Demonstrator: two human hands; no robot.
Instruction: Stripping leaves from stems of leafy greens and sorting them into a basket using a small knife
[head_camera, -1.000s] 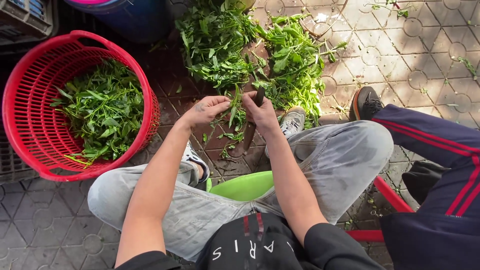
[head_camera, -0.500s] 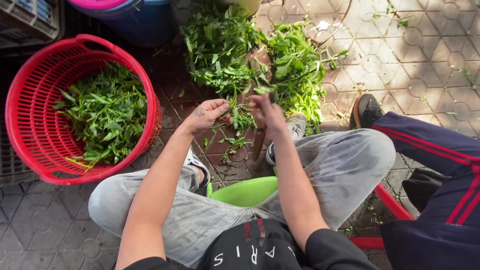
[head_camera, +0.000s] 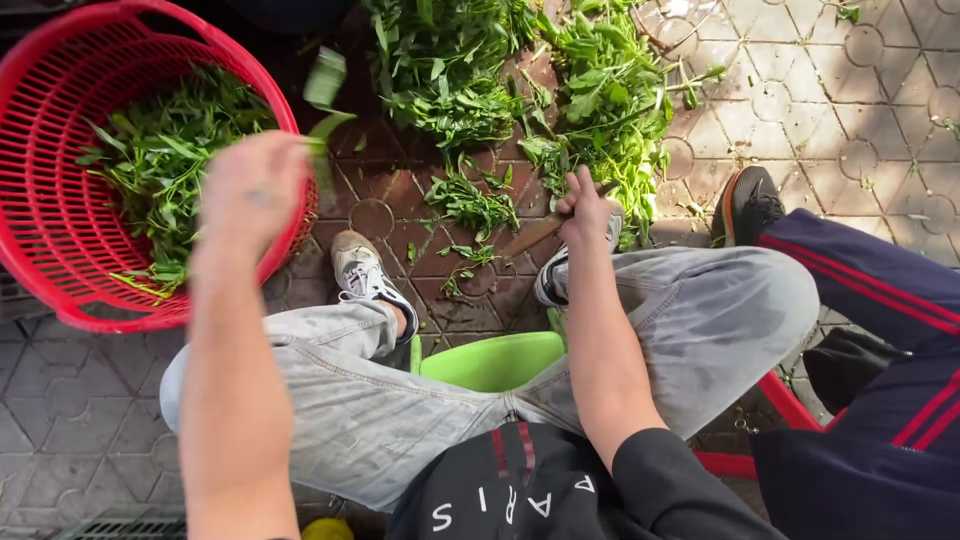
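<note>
Left hand (head_camera: 250, 190) is hovering blurred at the red basket (head_camera: 40, 240) rim, fingers curled, grip unclear; cut leaves (head_camera: 325, 80) are falling beside it. Right hand (head_camera: 585, 210) is gripping a knife (head_camera: 530, 236) beside the greens pile (head_camera: 600, 100).

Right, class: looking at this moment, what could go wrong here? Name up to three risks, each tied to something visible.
1. The left hand is blurred beside the red basket, with leaves in the air; some may land on the paving.
2. The right hand grips a knife close to a shoe; a slip might cut it.
</note>
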